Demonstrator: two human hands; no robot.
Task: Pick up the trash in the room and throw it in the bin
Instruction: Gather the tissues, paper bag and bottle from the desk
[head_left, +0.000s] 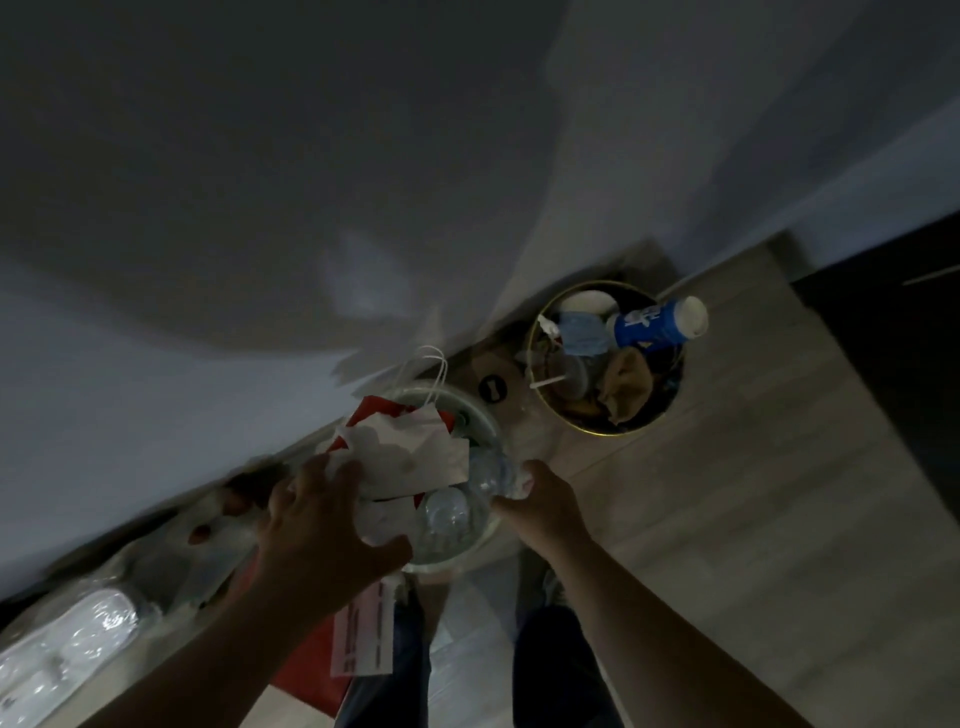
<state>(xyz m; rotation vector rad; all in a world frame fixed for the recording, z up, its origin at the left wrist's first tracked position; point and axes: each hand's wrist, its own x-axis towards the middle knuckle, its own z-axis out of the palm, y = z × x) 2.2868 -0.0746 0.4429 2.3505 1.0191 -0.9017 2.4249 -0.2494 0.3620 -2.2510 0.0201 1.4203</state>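
Trash (400, 462) is heaped up in the near bin (482, 411), mostly crumpled white paper on top of a red-and-white paper bag (371, 413). So what's actually left to drop here? (OP)

Looks like the crushed clear bottle (487, 470). The right hand (545, 501) has its grip curled round one end, right at the bin's right rim. The bottle's long axis points left and a bit far from that hand, out over the heap, so it's basically above the opening. I'd guess letting go is all it takes. The left hand (322, 525) is on the heap's left side, fingers spread wide on the paper and holding nothing as far as I can tell. Probably squashing it down. (reply)

Why not use the far bin (587, 428)? (OP)

It's further off to the right and stuffed, with a blue bottle (654, 325) poking past its rim. Dim, blurry shot though. (reply)
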